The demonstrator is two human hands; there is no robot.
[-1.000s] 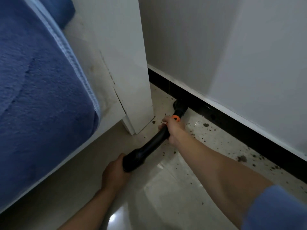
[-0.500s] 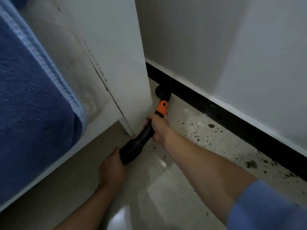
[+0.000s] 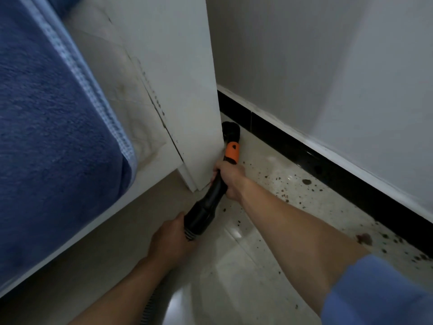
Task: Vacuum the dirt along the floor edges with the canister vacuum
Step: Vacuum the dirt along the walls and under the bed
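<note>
Two hands: both wrapped round one black wand [image 3: 212, 195].
Right hand [image 3: 230, 181]: clamped round the wand's upper shaft, just below the orange collar [image 3: 232, 152].
Left hand [image 3: 171, 242]: gripping the wide rear cuff, where the ribbed hose [image 3: 152, 306] joins.
Brush head [image 3: 231, 131]: at 12 o'clock from the right hand, down on the floor [image 3: 234, 277], tucked between the white panel [image 3: 187, 90] and the black skirting [image 3: 328, 167].
Dirt [image 3: 285, 195]: scattered at 4 to 5 o'clock from the brush head, along the skirting.
Handling: likely rigid, light plastic; smooth tube, so possibly slippery; hose soft and apt to drag.
Best hold: probably as now, one grip forward for steering, one at the cuff.
</note>
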